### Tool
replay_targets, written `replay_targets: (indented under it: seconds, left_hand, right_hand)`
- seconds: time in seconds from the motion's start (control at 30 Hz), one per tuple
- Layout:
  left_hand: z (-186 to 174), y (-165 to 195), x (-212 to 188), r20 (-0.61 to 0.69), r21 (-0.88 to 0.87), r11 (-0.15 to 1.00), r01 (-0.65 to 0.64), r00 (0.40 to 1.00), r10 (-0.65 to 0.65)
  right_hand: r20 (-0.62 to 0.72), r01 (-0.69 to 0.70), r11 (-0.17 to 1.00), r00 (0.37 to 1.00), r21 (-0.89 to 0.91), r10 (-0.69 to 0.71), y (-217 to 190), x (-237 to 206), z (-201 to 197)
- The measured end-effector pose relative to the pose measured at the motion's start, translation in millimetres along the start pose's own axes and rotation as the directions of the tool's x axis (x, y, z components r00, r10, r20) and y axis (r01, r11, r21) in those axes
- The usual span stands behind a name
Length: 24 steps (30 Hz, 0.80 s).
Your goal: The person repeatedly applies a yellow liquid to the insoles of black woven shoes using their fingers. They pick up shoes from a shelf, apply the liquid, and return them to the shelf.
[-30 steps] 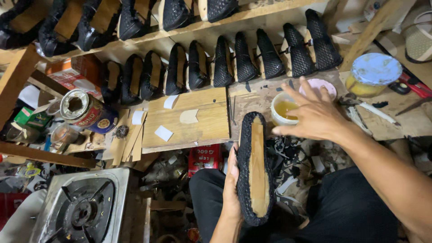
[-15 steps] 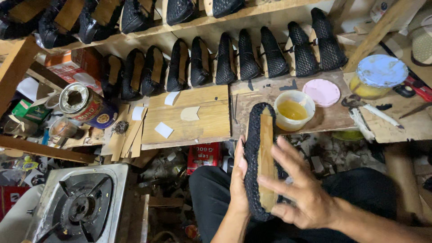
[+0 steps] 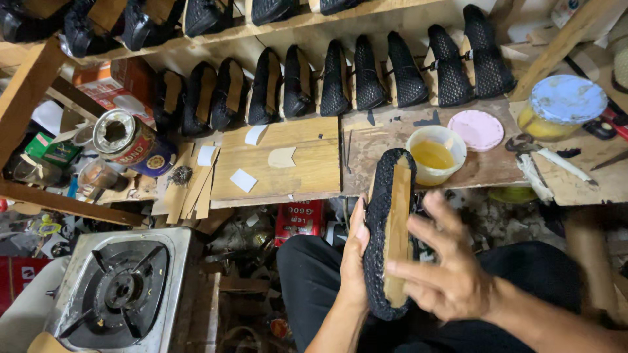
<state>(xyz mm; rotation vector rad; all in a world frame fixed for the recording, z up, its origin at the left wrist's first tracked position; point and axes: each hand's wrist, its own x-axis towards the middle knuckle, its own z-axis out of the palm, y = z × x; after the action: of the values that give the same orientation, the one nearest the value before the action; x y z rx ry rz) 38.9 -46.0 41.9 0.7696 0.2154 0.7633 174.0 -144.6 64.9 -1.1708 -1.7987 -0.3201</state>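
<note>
My left hand (image 3: 354, 261) grips a black woven shoe upper stretched over a wooden last (image 3: 390, 230), sole side up, held over my lap. My right hand (image 3: 445, 268) lies against the pale sole strip near the heel, fingers spread, fingertips on the wood. Just beyond the shoe's toe, an open plastic cup of yellow glue (image 3: 434, 155) stands on the workbench (image 3: 307, 170), with its pink lid (image 3: 478, 129) beside it.
A row of black woven shoes on lasts (image 3: 366, 75) leans against the shelf behind the bench. A lidded jar (image 3: 563, 108) and hand tools (image 3: 543, 160) sit at right. A tin can (image 3: 131, 140) and paper pieces lie at left. A gas stove (image 3: 114, 291) stands at lower left.
My right hand came back from the glue cup to the shoe's sole and now rubs lower near the heel. The shoe has stayed in my left hand.
</note>
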Motion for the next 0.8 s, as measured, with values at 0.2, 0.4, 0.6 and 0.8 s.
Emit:
replay_targets:
  seconds: [0.2, 0.4, 0.6, 0.8]
  left_hand:
    - [2.1, 3.3, 3.5, 0.011, 0.000, 1.000, 0.030, 0.999, -0.030]
    - [1.3, 5.6, 6.8, 0.019, -0.044, 0.998, 0.042, 0.999, -0.041]
    - [-2.8, 12.7, 8.0, -0.028, -0.069, 0.994, 0.081, 0.996, -0.084]
    - [-8.3, 12.2, 0.6, -0.057, -0.039, 0.998, 0.048, 0.997, -0.050]
  right_hand:
    - [0.120, 0.072, 0.997, 0.990, 0.024, -0.074, -1.8, 6.1, -0.4]
    - [0.065, 0.024, 0.999, 0.998, -0.039, -0.021, -7.6, 6.1, -3.0]
    - [0.085, 0.041, 0.999, 0.996, -0.028, -0.039, 12.7, 12.3, -14.1]
    - [0.166, -0.338, 0.772, 0.855, -0.539, 0.490, 97.3, 20.2, -33.2]
